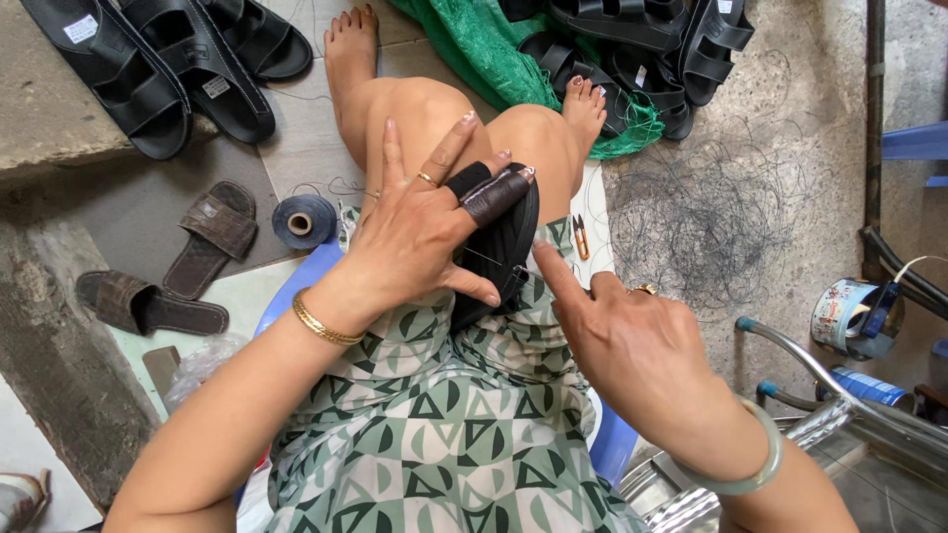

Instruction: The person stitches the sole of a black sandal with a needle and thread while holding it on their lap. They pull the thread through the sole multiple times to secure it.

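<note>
Head view looks down on a person seated with a black sandal [502, 252] standing on edge in the lap, over a green patterned dress [434, 415]. Their left hand [415, 232] clasps the sandal from its left side, thumb pressed on its near face, two fingers in dark leather guards [491, 192] laid over its top edge. Just right of the sandal, the right hand [622, 331] is loosely curled and grips nothing I can make out, its forefinger touching the sandal's edge where a thin thread [489, 262] crosses. Small snips [581, 235] lie just right of the sandal. Left of it stands a thread spool [303, 221], then brown slippers [183, 266]. Beyond the sandal, past the knees, black sandals [168, 59] lie at the left and more rest on green netting [484, 49] at the right.
</note>
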